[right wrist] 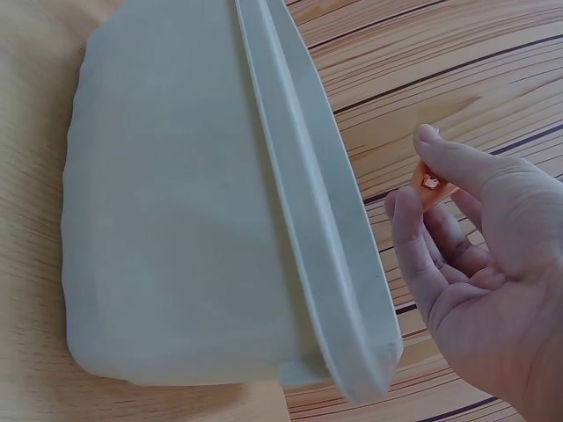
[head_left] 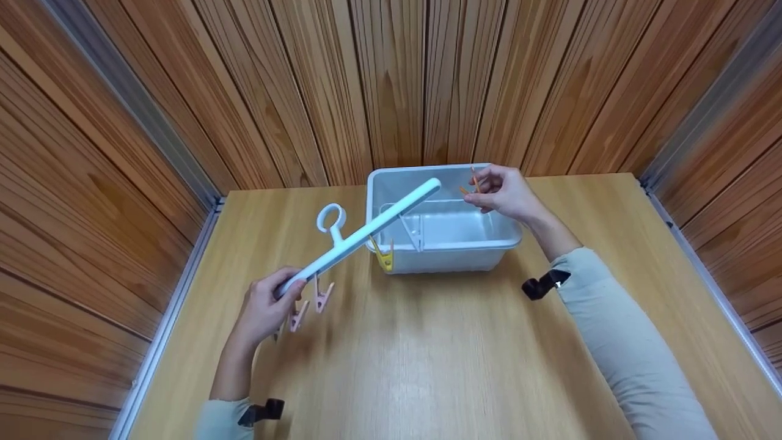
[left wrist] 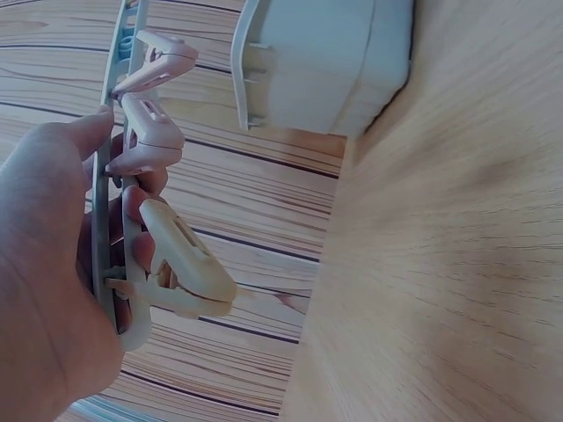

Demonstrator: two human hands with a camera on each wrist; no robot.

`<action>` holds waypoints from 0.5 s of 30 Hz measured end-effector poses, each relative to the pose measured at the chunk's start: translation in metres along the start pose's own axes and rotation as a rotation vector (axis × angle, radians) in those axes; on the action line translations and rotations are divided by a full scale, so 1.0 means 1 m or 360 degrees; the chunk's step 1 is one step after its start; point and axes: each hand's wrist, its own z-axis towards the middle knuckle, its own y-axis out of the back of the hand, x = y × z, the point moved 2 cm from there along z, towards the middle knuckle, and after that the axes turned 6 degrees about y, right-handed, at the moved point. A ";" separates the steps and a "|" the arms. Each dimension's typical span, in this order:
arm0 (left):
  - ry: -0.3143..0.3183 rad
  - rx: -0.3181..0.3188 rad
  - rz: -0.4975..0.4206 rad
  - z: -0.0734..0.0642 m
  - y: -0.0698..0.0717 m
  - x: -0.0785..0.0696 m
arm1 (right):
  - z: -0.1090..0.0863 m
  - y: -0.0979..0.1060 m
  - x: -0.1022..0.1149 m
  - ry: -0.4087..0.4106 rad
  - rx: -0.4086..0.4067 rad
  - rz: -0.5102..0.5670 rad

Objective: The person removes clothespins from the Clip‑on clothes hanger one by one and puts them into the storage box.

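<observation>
My left hand (head_left: 266, 305) grips the lower end of a light blue clip hanger (head_left: 360, 235), which slants up to the right and has a ring hook (head_left: 331, 218) on top. Pink clothespins (left wrist: 149, 132) hang from it beside my fingers, and a pale yellow clothespin (left wrist: 189, 259) hangs nearest the end. Farther along, a bright yellow clothespin (head_left: 385, 259) overlaps the basin's front left corner in the head view. My right hand (head_left: 504, 192) pinches an orange clothespin (right wrist: 431, 183) between thumb and fingertips, at the right rear rim of the white basin (head_left: 452, 260).
The basin stands on a wooden table (head_left: 427, 354), close to the wood-panelled back wall (head_left: 403, 85). Panelled walls with metal rails (head_left: 177, 311) flank the table. The hanger's far end is over the basin. A black strap mount (head_left: 545, 285) sits on my right sleeve.
</observation>
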 end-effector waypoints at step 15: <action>0.0073 -0.0006 0.0076 0.000 -0.001 0.002 | -0.005 0.003 0.000 -0.0027 -0.0038 0.0084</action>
